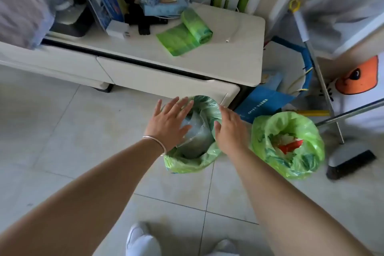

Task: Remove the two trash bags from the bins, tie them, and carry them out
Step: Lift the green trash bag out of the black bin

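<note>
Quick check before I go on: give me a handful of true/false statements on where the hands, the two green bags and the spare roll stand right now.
1. Both hands reach over the nearer trash bag. True: the left hand and right hand are at its rim with fingers spread.
2. The second trash bag is already tied. False: its mouth gapes open, showing red and white rubbish.
3. A roll of green bags lies on the cabinet top. True.
4. The left hand holds the dustpan. False: it stands alone on the floor, right of the bags.
5. The bracelet is on the right wrist. False: it is on the left.
</note>
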